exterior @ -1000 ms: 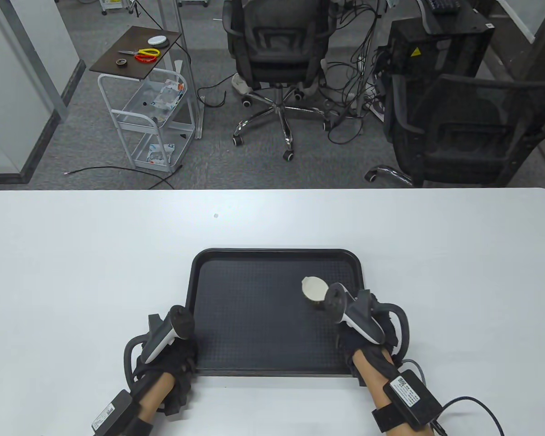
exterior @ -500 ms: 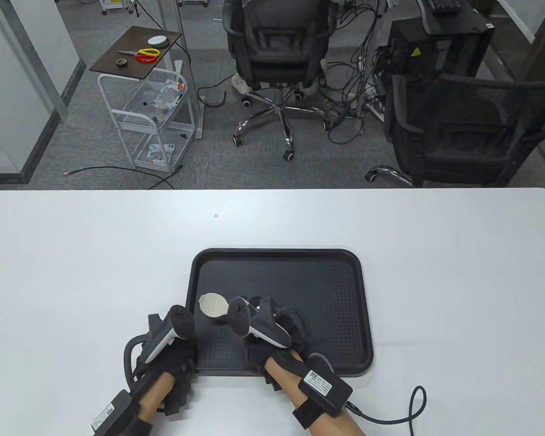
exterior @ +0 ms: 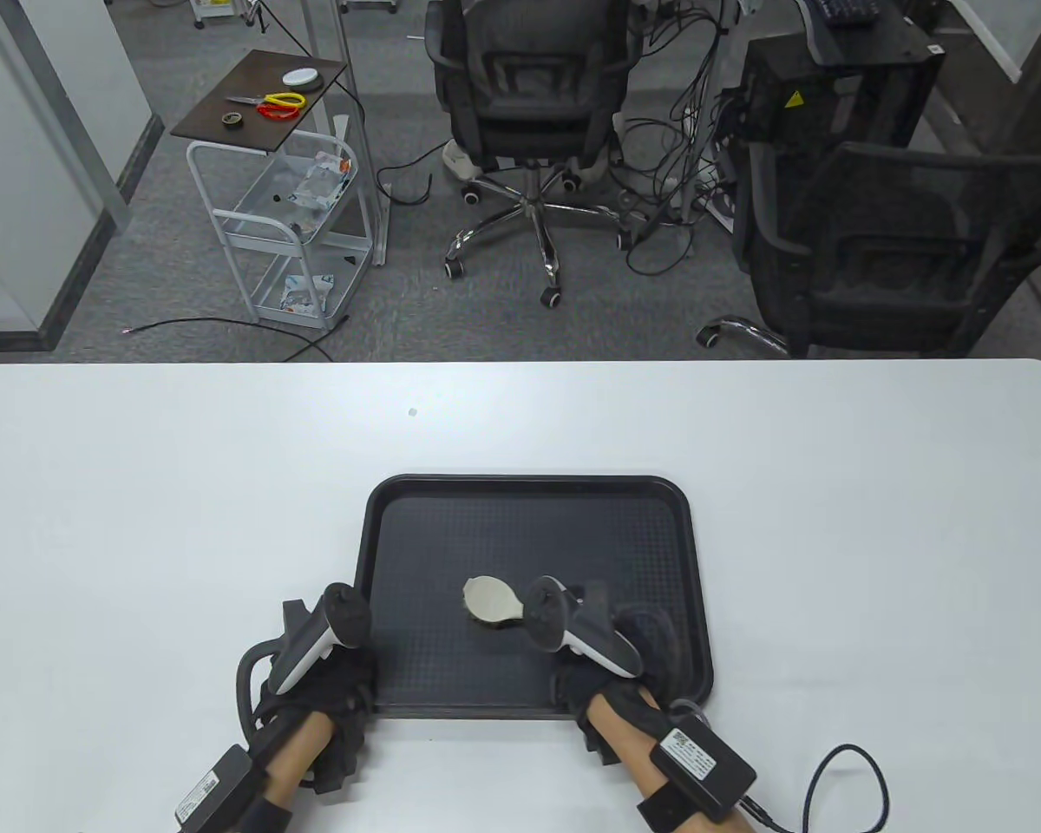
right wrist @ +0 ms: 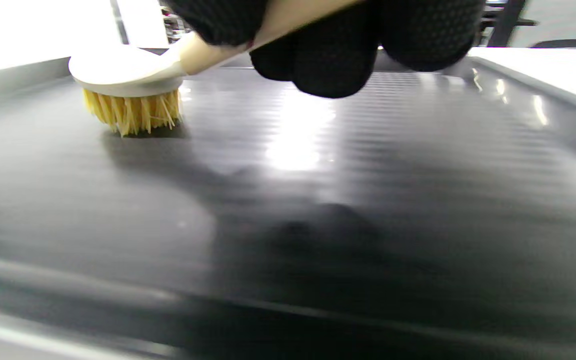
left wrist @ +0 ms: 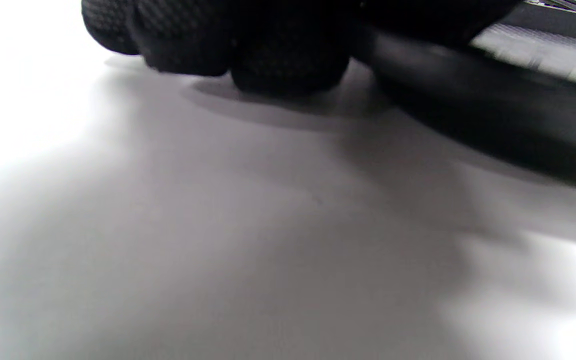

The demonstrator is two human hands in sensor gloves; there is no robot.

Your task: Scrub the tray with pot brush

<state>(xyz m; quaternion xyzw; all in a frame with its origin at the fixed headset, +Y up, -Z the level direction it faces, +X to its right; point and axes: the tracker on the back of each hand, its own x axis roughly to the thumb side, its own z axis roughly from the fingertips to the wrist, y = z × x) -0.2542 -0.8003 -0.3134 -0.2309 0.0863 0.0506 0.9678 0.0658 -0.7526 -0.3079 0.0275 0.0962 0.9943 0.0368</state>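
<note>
A black tray lies on the white table at the near middle. My right hand grips the handle of a pot brush with a cream round head. In the right wrist view the brush's yellow bristles press on the tray floor, and my gloved fingers wrap the handle. My left hand rests at the tray's near left corner. In the left wrist view its fingers lie on the table beside the tray's rim.
The white table runs wide on both sides of the tray. A cable trails from my right wrist over the near right of the table. Office chairs and a cart stand on the floor beyond the far edge.
The brush swept from the tray's right side to its left side, then back to the middle. My right hand moved with it. The left hand and the tray stayed in place.
</note>
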